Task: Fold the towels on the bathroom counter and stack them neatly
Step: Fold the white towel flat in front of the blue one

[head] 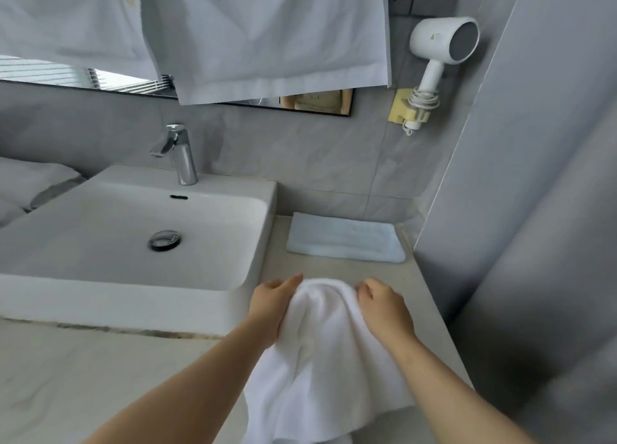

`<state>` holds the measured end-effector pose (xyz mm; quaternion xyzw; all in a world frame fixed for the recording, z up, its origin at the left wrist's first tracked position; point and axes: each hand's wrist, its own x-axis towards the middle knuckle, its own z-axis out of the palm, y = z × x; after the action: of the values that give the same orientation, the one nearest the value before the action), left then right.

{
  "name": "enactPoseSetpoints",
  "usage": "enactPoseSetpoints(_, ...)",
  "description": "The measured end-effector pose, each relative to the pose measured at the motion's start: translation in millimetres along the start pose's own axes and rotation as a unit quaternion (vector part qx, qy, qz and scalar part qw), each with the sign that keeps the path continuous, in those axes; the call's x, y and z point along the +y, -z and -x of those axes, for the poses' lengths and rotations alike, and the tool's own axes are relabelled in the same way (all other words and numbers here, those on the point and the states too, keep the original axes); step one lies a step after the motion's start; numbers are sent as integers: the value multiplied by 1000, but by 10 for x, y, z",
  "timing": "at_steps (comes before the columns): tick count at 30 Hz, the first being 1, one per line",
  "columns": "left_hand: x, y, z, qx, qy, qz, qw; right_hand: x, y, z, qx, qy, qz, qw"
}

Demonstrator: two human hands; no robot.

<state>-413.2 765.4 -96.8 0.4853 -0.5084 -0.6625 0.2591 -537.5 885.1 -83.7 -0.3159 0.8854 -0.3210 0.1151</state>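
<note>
grey tile backs the beige counter point(334, 270), with one folded towel point(345, 237) lying right of centre beside the sink point(133, 230). low in the frame, the left hand point(272, 305) and right hand point(384, 305) each pinch the white towel point(320, 353), bunched between them. better to draw its corners apart, lay it flat, then fold edges even.

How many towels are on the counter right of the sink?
2: a folded pale towel at the back by the wall, and a white towel nearer, gripped by the left hand and right hand. White fabric left of the sink may be more.
</note>
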Motion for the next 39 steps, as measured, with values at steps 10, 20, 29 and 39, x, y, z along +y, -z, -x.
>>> enactPoseSetpoints(10, -483, -59, -181, -29, -61, -268, 961, 639, -462, 66, -237, -97, 126, 958)
enactPoseSetpoints(20, -432, -131, -301, -155, 37, -353, 922, 792, -519, 66, -262, -91, 179, 944)
enactPoseSetpoints(29, -549, -173, -313, -157, 77, -545, 820, 900, -563, -19, -203, -103, 113, 967)
enactPoseSetpoints(39, -674, -290, -295, -173, 39, -568, 804, 848, -325, -222, 9, -55, -10, 998)
